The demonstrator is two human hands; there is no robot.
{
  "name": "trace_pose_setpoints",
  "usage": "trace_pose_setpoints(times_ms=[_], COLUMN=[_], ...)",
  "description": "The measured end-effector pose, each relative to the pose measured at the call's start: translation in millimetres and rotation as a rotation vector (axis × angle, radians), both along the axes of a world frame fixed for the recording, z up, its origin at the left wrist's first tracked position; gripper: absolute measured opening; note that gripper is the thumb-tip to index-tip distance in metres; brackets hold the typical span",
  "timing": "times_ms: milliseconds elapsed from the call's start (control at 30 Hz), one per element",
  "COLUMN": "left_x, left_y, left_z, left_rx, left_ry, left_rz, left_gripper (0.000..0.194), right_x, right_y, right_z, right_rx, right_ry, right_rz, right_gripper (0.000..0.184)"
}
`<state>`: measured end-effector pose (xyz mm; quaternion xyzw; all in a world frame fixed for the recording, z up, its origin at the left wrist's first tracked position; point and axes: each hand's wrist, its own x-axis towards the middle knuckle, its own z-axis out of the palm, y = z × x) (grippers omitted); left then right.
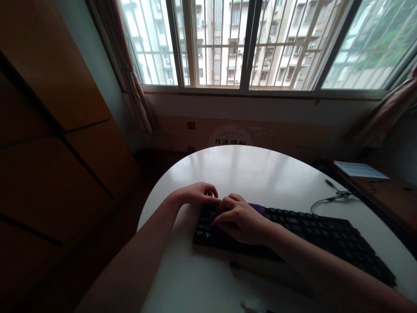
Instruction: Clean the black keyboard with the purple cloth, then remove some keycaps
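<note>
A black keyboard (pixel 301 223) lies at a slant across the white round table. My left hand (pixel 199 192) is at its far left corner, with curled fingers and fingertips pressed on the edge. Over the left-hand keys, my right hand (pixel 241 219) pinches a purple cloth (pixel 257 208). Part of the cloth shows beyond the knuckles, and a small bit shows by the fingertips. The right hand and forearm hide many of the keys beneath them.
The table (pixel 234 163) has a curved far edge. A dark cable (pixel 339 195) lies coiled near its right side. Close to the front lies a dim, slender object with a dark tip (pixel 234 265). Papers (pixel 361 169) rest on a brown surface at right.
</note>
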<state>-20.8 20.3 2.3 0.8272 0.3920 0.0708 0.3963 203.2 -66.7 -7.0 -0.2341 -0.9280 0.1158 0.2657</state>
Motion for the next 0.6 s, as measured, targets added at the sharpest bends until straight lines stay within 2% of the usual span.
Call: trace_pose_setpoints(times_ms=[300, 600], left_x=[-2.1, -1.6], left_y=[3.8, 5.3], left_z=[-4.1, -1.5], left_rx=[-0.009, 0.031], left_ry=[-0.018, -0.005], left_rz=[-0.012, -0.046], left_gripper=[0.044, 0.043], right_x=[-1.6, 0.2], right_y=[-1.1, 2.6], right_z=[-4.2, -4.9], right_rx=[0.028, 0.023], right_ry=[-0.019, 0.004], right_rz=[-0.069, -0.021], right_gripper=[0.018, 0.018])
